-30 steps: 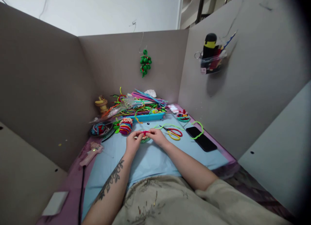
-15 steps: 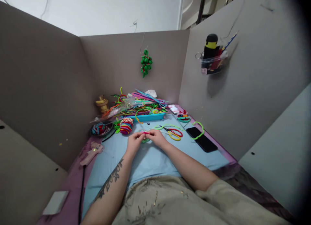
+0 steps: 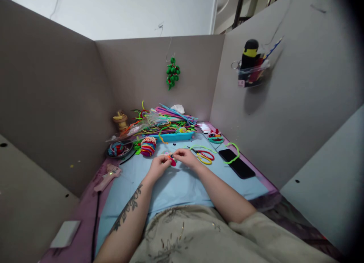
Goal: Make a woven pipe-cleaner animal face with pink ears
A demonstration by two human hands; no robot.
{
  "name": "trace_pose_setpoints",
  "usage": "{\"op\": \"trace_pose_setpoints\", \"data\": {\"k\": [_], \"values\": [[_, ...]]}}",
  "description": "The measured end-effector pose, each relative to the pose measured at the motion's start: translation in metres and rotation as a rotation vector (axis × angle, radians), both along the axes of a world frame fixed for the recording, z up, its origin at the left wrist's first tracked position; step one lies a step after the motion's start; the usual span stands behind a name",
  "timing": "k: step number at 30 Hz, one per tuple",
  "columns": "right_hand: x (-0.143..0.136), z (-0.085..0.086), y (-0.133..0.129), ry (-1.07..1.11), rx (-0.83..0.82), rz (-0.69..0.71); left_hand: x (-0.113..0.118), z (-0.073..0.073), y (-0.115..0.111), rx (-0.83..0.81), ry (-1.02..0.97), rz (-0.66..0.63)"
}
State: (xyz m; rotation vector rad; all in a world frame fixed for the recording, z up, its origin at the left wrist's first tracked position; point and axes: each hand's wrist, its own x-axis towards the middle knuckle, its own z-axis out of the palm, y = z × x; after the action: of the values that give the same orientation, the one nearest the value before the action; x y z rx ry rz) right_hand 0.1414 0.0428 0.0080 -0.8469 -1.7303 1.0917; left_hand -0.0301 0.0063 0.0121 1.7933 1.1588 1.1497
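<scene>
Over the blue table cover (image 3: 187,191), my left hand (image 3: 159,167) pinches a small colourful fuzzy craft piece (image 3: 173,163), apparently made of pipe cleaners, with a bright red-pink part hanging at its lower side. My right hand (image 3: 185,157) is closed at the upper right of that piece, its fingertips touching or almost touching it. Whatever is between the right fingertips is too small to make out. Just right of this hand lie scissors (image 3: 205,157) with one red and one yellow handle. A striped woolly craft piece (image 3: 148,146) stands beyond my left hand.
Behind, a blue tray (image 3: 182,136) bears a heap of pipe cleaners (image 3: 170,117). A phone (image 3: 239,165) lies at right under a green pipe cleaner (image 3: 235,149). At left are a glue gun (image 3: 107,177) and a bowl (image 3: 129,151). Grey partitions (image 3: 193,73) surround the table.
My fingertips have moved a little apart. The craft piece has turned, so its red-pink part now hangs below my fingers, where a green edge showed before.
</scene>
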Motion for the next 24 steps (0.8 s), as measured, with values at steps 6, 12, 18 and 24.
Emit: {"op": "trace_pose_setpoints", "data": {"k": [6,12,18,24], "values": [[-0.003,0.000,-0.004,-0.243,0.142,-0.070,0.002,-0.009,0.001,0.126,0.210,0.060],[-0.003,-0.002,-0.003,-0.338,0.165,-0.022,0.001,-0.012,0.002,0.110,0.224,0.040],[-0.012,-0.007,-0.004,-0.198,0.139,-0.063,0.003,-0.006,0.002,0.048,0.037,0.042],[-0.028,-0.010,-0.006,0.127,-0.076,-0.143,0.014,-0.008,0.001,-0.087,-0.193,0.151]]}}
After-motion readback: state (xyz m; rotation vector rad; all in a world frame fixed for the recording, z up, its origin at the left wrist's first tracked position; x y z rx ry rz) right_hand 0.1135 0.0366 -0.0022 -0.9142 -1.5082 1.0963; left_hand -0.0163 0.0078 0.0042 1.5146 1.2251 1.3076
